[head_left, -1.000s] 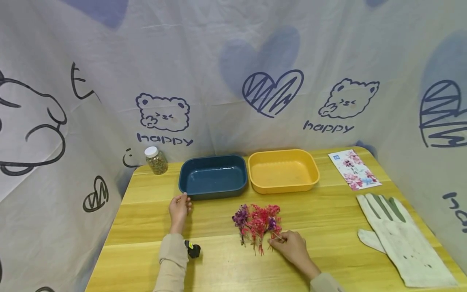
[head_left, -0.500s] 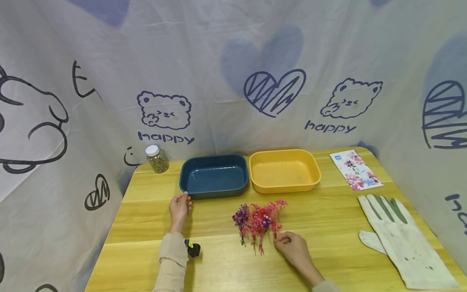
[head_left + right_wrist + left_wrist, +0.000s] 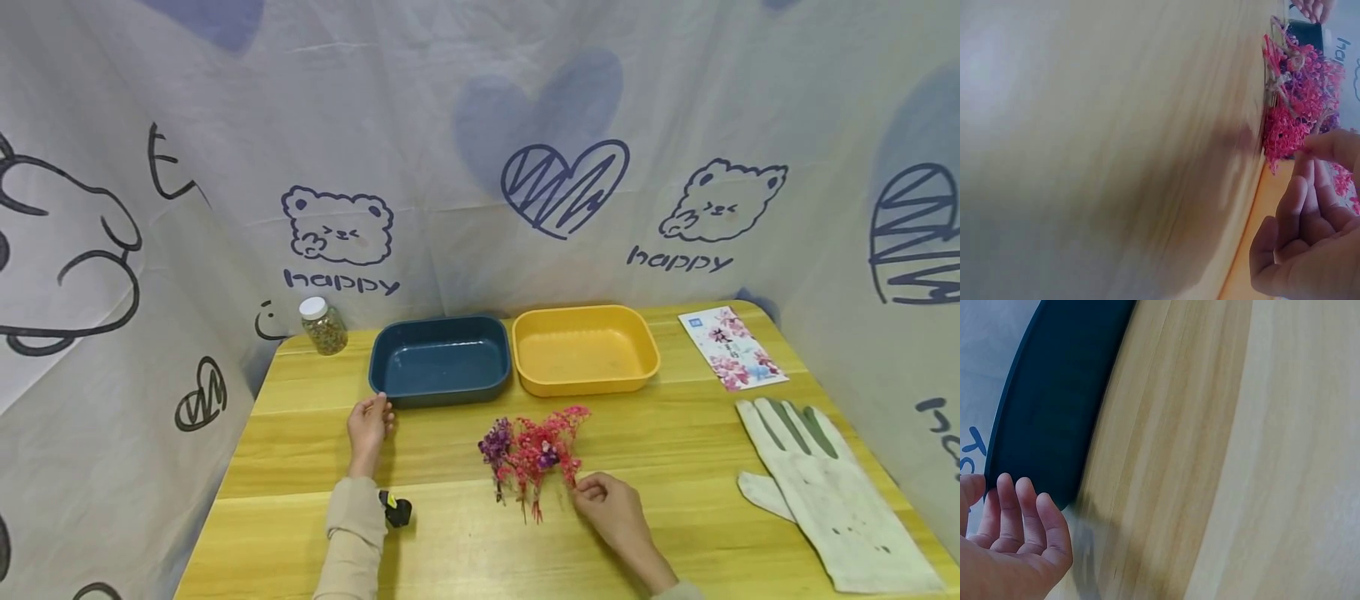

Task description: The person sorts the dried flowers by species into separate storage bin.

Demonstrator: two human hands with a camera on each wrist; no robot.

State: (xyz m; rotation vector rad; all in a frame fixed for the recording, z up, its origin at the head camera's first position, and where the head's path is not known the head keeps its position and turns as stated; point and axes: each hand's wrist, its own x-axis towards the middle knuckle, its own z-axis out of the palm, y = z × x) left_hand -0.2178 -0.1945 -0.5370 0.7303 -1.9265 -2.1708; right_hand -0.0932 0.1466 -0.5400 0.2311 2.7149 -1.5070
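Observation:
In the head view my left hand (image 3: 367, 433) is at the near left corner of the dark blue basin (image 3: 442, 358). The left wrist view has its thumb and fingers (image 3: 1030, 509) pinching the basin's rim. My right hand (image 3: 611, 508) pinches the thin stem of a sprig of pink dried flowers (image 3: 576, 423) between thumb and index finger. That sprig leans over the right side of a small bunch of pink and purple dried flowers (image 3: 528, 450) lying on the table. From the right wrist, the bunch (image 3: 1294, 100) shows beyond my fingertips, and the pinched stem is mostly hidden.
Right of the blue basin, almost touching it, stands a yellow basin (image 3: 585, 350). A white-lidded jar (image 3: 324, 327) is at the back left. On the right lie a flower-printed packet (image 3: 731, 348) and a white work glove (image 3: 832, 500). A printed curtain (image 3: 450, 167) surrounds the wooden table.
My right hand has moved slightly to the right, drawing the pink sprig up and out to the right of the bunch. The left hand has stayed at the blue basin's corner.

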